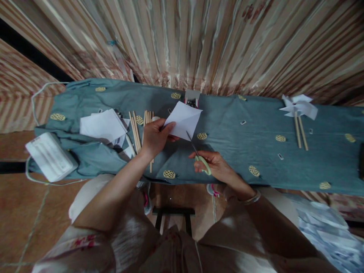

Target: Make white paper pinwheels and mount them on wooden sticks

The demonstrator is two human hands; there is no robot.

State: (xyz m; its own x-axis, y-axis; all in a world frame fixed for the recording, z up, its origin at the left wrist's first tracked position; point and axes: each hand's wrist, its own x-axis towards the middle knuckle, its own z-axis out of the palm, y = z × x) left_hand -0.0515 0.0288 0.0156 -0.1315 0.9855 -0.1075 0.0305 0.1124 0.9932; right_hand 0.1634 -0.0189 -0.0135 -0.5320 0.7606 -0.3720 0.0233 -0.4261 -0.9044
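A square white sheet of paper (186, 118) with faint diagonal creases is pinched between the thumb and fingers of my left hand (156, 134). My right hand (213, 163) grips a pair of scissors (203, 165) with light green handles. Their blades are at the paper's lower corner, pointing up and inward across it. Just behind the paper, a small box (192, 99) with dark little pieces inside is partly covered by it. Several wooden sticks (135, 131) lie beside my left hand, some hidden under it.
A stack of white paper (102, 125) lies left on the blue-green tablecloth (227, 151). A white power strip (51, 156) with a cord rests at the left end. Paper pinwheels (299, 106) on sticks lie to the right. A pleated curtain (182, 45) hangs behind the table.
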